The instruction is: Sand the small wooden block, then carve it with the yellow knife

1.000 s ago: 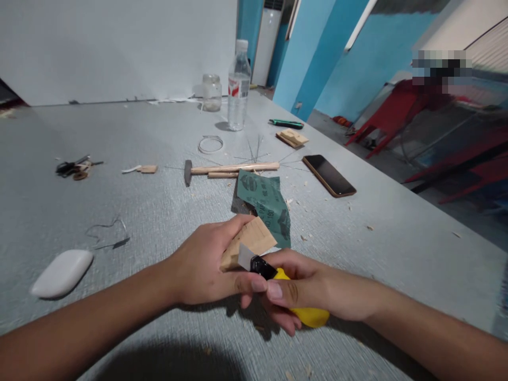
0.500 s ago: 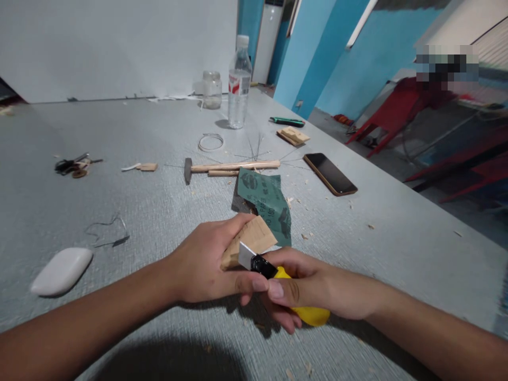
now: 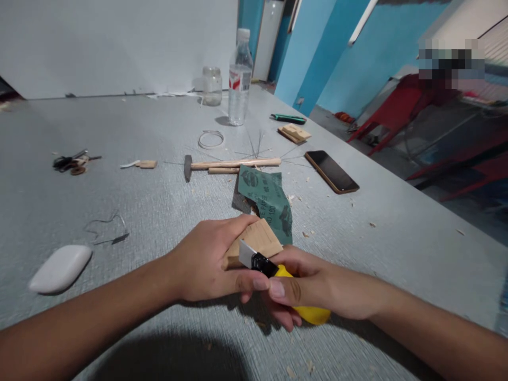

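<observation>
My left hand [image 3: 214, 259] is closed around a small pale wooden block [image 3: 260, 237], thumb along its near side. In my right hand [image 3: 301, 286] is a yellow utility knife [image 3: 313, 313] with a black collar, its short blade [image 3: 246, 254] lying across the block's near face. The tips of both thumbs meet beside the knife. Just beyond the block lies a creased green sheet of sandpaper [image 3: 270, 198] with printed lettering. My fingers hide part of the block and most of the knife's handle.
Beyond the sandpaper lie a hammer [image 3: 234, 164], thin wires and a wire coil [image 3: 211, 139]. A phone [image 3: 332, 172], wood pieces [image 3: 294, 133] and a green cutter [image 3: 288, 119] are at right. A bottle [image 3: 239, 79] and glass jar [image 3: 212, 87] stand behind; a white case [image 3: 61, 270] sits left.
The wooden block has tilted slightly in my left hand, showing more of its top face. The blade stays against it, and the view has shifted a little.
</observation>
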Available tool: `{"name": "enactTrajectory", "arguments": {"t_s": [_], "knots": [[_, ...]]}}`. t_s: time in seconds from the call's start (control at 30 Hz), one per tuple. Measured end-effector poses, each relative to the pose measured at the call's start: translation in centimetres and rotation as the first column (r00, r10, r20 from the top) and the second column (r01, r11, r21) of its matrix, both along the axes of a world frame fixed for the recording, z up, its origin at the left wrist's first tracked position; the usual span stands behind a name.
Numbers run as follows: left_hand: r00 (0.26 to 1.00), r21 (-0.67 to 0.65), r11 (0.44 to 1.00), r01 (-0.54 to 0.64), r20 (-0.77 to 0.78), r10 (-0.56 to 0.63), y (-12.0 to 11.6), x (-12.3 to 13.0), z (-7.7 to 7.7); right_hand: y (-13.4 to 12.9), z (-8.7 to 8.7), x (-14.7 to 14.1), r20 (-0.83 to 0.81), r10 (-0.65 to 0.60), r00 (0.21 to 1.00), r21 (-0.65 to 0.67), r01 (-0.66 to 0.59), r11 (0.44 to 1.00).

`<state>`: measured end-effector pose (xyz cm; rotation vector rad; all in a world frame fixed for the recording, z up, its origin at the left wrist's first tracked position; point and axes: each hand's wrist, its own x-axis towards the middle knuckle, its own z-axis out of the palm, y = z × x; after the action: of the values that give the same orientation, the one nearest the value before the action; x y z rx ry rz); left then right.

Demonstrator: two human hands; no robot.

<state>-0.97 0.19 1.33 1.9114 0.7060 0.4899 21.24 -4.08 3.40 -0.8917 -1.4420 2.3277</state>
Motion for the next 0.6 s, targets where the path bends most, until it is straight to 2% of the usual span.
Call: {"name": "enactTrajectory", "arguments": {"t_s": [0.23, 0.37, 0.6], "knots": [[1.0, 0.039, 0.999, 0.007, -0.018, -0.007, 0.08, -0.02, 0.04, -0.04, -0.34, 0.12, -0.005, 0.03, 1.0, 0.013, -0.03, 0.999], [1.0, 0.019, 1.0, 0.023, -0.006, -0.023, 0.03, 0.0, 0.04, -0.07, -0.23, 0.06, 0.014, 0.011, 1.0, -0.005, -0.011, 1.0], [1.0, -0.008, 1.0, 0.002, 0.013, -0.001, -0.11, 0.0, -0.19, -0.07, -0.52, -0.04, -0.048, -0.021, 0.999, -0.034, 0.019, 0.999]]}}
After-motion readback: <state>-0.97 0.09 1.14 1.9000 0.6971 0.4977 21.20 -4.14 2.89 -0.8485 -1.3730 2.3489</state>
